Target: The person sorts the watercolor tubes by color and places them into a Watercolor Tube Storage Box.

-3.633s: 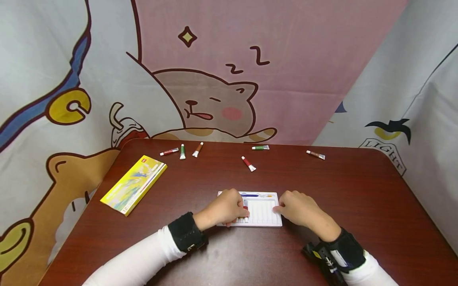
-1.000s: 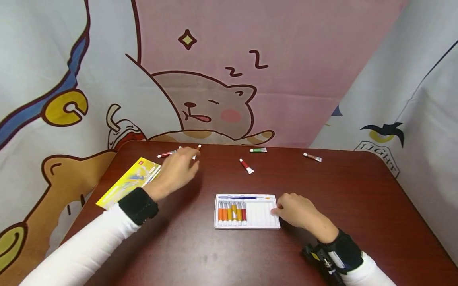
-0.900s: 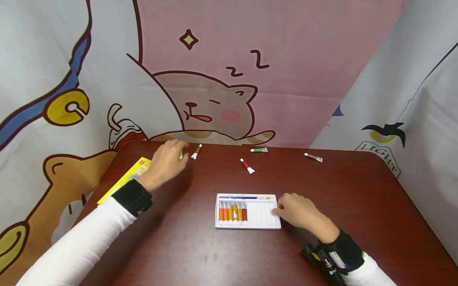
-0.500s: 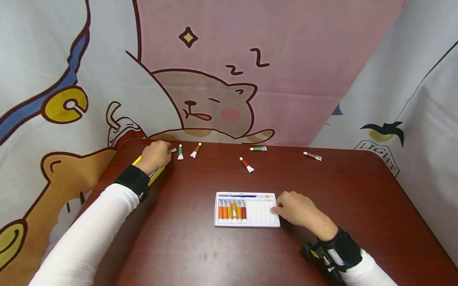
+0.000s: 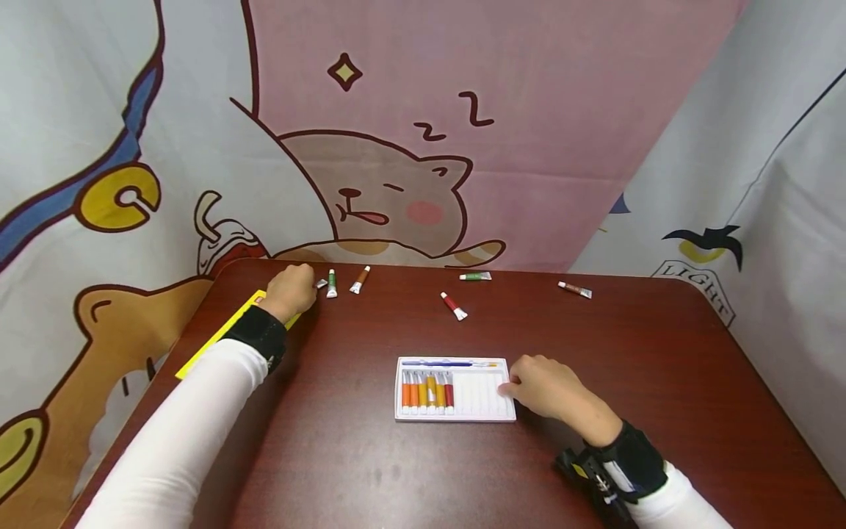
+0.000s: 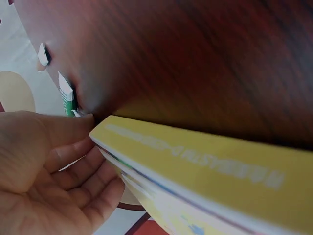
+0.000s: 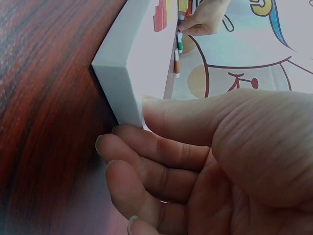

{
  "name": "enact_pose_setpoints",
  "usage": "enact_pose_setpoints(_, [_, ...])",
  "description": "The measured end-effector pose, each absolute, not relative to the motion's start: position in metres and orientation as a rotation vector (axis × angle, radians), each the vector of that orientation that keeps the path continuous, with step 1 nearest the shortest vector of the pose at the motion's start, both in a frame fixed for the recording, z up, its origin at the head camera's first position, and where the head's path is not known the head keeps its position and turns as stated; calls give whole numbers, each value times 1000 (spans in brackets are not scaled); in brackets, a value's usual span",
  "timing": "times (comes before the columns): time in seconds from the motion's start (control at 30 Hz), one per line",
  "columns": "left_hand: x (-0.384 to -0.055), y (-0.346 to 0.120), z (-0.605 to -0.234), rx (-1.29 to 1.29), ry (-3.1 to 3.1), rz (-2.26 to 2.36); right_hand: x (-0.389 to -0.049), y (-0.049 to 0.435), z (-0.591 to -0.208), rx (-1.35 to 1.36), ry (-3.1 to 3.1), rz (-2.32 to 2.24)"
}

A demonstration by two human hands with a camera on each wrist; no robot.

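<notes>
- Fingers [image 6: 106, 199] of the left hand [image 5: 289, 290] curl in beside the yellow box [image 6: 220, 161], right at a paint tube [image 5: 322, 283] whose silver end pokes out; whether they pinch it is hidden, so that cannot be told.
- The right hand [image 5: 547, 388] clamps the white tray [image 5: 477, 391] by its right edge, thumb over the rim and forefinger below.
- Apparently done: 6 tubes [image 5: 431, 393] lie side by side in the tray's left slots (2 orange, 3 yellowish, 1 red), and the paintbrush [image 5: 439, 364] sits in the groove along the far side.
- Seemingly to do: the slots right of the red one are bare, and 6 tubes lie outside the tray, counting the one at the left hand.
- The other 5 are spread over the counter's [image 5: 370, 470] far part: green tube [image 5: 332, 283], brown tube [image 5: 360, 280], red tube [image 5: 451, 302], 2nd green tube [image 5: 474, 276] and 2nd brown tube [image 5: 572, 289].
- By tube count, the filling looks about 1/2 complete.
</notes>
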State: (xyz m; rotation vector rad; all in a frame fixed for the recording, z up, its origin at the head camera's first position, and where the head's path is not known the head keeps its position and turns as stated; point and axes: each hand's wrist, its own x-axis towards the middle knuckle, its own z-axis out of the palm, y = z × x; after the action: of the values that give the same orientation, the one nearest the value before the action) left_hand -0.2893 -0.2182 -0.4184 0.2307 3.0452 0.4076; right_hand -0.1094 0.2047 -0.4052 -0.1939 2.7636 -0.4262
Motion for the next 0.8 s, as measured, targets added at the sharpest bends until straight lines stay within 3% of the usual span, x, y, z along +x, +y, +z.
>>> enact_pose_setpoints(0.2, [-286,-216,-418,145,3061,494,-108,207,-407,-195,2773,-424])
enact_pose_setpoints(0.4, [-268,-203,-403,152,3103,858,-107,209,-403,-222,2856,-458])
enact_pose_setpoints(0.8, [-167,-100,-387,444,2661,1506,-99,190,-386,-476,3051,-841])
